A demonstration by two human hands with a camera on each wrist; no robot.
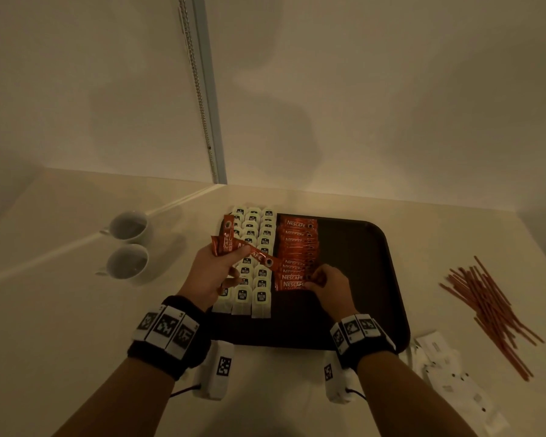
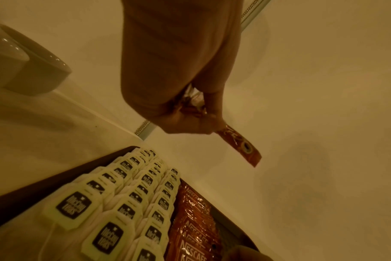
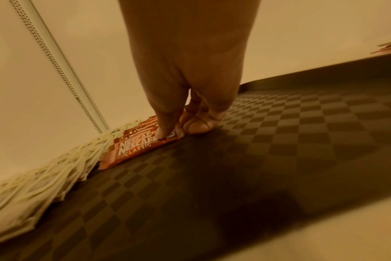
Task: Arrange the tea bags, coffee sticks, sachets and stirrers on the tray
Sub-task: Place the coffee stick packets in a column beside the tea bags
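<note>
Coffee sticks going down one at a time beside the tea bags.

Nearest, the right hand [image 1: 330, 283] pinches the end of the front coffee stick [image 3: 135, 147], thumb and finger pressing it flat to the tray [image 1: 369, 247], likely to square it with the overlapping row [image 1: 297, 244] behind. The left hand [image 1: 216, 269] hovers over the tea bags [image 1: 256, 247], fingers curled around spare sticks [image 1: 237, 247] fanned out, probably as a ready supply. Stirrers [image 1: 489, 310] wait loose toward the desk's right edge, sachets [image 1: 454, 376] near its front-right corner; two cups [image 1: 128, 244] stand toward the left edge.
</note>
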